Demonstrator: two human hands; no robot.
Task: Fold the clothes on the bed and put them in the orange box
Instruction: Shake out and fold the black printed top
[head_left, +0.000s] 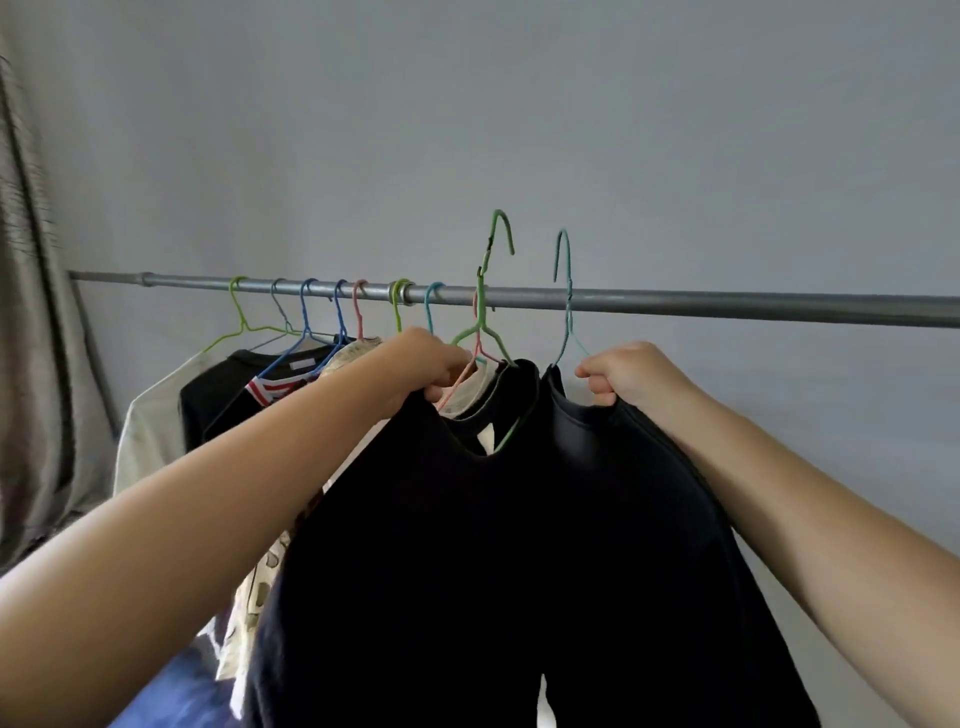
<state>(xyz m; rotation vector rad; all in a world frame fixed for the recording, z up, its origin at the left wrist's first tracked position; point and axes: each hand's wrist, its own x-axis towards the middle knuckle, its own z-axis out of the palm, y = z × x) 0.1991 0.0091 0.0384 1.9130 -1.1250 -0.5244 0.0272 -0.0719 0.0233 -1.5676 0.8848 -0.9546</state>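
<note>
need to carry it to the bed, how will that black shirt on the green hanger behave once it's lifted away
Probably floppy: the black shirt drapes in soft folds below the left hand. It looks fairly light, since pinched fingers alone hold it. It may slip off the green hanger, whose hook is already off the rail.

You have two dark garments up at the rail, each on a wire hanger. The black top (415, 545) hangs from the green hanger (491, 291), whose hook stands above the rail, off it; your left hand (431, 371) grips its neckline. The dark navy top (639, 519) hangs on the light blue hanger (565, 301), also unhooked, its collar pinched by your right hand (628, 376).
</note>
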